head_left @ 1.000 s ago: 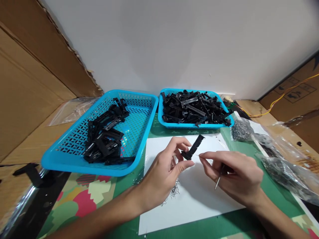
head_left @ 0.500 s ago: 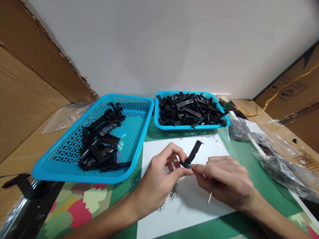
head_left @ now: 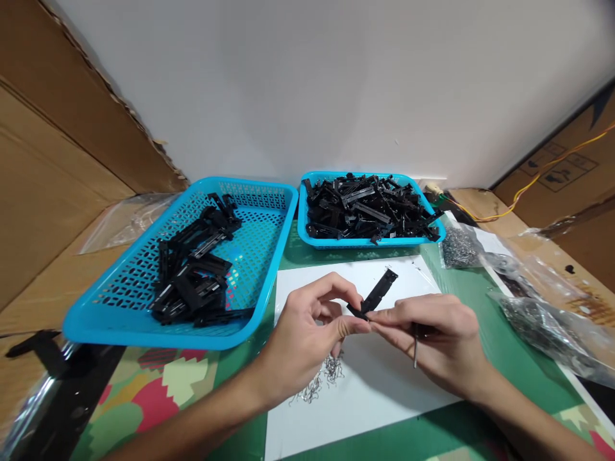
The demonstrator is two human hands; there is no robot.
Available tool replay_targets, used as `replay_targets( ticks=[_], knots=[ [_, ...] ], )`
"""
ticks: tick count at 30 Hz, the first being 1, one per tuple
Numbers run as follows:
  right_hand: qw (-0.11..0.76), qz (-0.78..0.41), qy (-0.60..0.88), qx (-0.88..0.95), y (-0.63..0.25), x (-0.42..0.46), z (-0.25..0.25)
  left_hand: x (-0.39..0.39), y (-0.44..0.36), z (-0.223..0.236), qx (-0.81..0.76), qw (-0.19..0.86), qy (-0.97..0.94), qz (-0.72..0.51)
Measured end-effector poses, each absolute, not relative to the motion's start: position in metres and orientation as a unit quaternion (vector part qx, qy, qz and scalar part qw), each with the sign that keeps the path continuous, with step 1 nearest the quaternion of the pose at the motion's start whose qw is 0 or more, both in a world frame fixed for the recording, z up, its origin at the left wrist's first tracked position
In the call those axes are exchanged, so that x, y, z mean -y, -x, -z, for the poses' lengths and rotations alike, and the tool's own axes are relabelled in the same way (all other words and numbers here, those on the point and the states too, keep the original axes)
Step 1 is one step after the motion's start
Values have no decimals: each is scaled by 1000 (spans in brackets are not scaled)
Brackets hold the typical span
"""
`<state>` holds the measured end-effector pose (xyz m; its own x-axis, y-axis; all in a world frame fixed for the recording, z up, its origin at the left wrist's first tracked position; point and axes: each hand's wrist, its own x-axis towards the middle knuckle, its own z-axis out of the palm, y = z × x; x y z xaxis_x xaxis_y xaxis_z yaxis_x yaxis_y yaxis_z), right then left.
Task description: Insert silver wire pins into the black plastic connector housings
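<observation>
Between thumb and fingers, my left hand [head_left: 312,330] pinches the lower end of a black plastic part [head_left: 380,291], whose long arm tilts up to the right. My right hand [head_left: 432,336] has its thumb and index fingertip pressed against the same end, beside the left thumb. A thin metal rod-like tool [head_left: 416,349] is tucked in the curled fingers of the right hand and points downward. Whatever small piece lies between the fingertips is hidden. Below the left hand, a loose pile of small bent wire pieces [head_left: 314,384] lies on a white sheet [head_left: 379,416].
A blue basket [head_left: 266,282] with several black parts stands on the left. Behind the sheet, a second blue basket [head_left: 365,242] is heaped with similar parts. Clear bags of small metal pieces [head_left: 459,246] lie at the right. Cardboard [head_left: 57,147] flanks the left side.
The black part has turned slightly, its long arm leaning farther right. My right hand has rotated, and the metal tool in it now hangs more upright.
</observation>
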<state>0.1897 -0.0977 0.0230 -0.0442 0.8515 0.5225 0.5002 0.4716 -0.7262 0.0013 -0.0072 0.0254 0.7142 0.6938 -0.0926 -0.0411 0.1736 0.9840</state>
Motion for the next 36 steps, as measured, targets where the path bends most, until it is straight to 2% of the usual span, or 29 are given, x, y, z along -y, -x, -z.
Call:
replay_targets(
  ticks=[5, 9, 13, 22, 32, 36],
  knots=[
    [483, -141, 511, 697, -194, 96, -24, 7, -1, -21, -236, 768, -544, -243],
    [487, -131, 479, 718, -197, 95, -24, 8, 1, -19, -216, 766, -560, -229],
    [491, -123, 461, 729, -199, 94, -24, 7, 2, -19, -213, 729, -606, -235],
    [474, -90, 536, 693, -199, 100, -29, 4, 2, -20, -265, 608, -705, -250],
    [461, -87, 506, 724, -199, 96, -26, 6, 3, -16, -269, 583, -738, -207],
    [429, -75, 488, 756, -199, 95, -24, 6, 3, -18, -273, 578, -743, -198]
  ],
)
